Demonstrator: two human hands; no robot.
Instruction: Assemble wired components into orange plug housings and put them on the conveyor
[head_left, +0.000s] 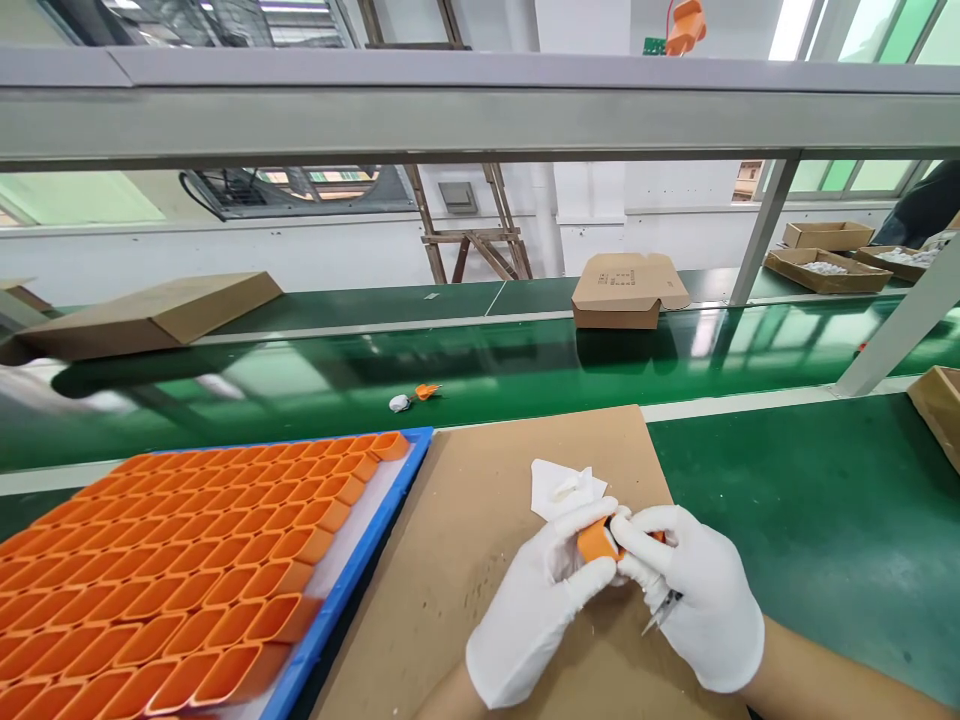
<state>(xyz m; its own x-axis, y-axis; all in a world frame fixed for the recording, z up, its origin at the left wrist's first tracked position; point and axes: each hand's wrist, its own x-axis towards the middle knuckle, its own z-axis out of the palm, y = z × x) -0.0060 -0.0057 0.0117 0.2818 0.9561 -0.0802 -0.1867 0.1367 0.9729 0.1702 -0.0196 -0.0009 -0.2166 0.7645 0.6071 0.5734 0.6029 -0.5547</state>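
My left hand (536, 600), in a white glove, is closed around a small orange plastic part (596, 543) with a dark spot at its upper edge. My right hand (694, 590), also gloved, meets it, thumb and fingertips pressed at the part's right side. A bit of orange also shows between the right fingers. From under the right palm sticks out a thin, pointed metal tool (662, 608); its kind is not clear. Just beyond the hands, a white paper piece (566, 488) with a small pale bit on it lies on the cardboard sheet (480, 560).
At left, a blue-edged tray (360, 580) holds rows of orange hollow shells (225, 560). On the green conveyor (495, 365) lie a small orange piece (427, 391) and a white one (400, 403). Cardboard boxes (622, 290) stand behind. A metal beam (480, 110) crosses above.
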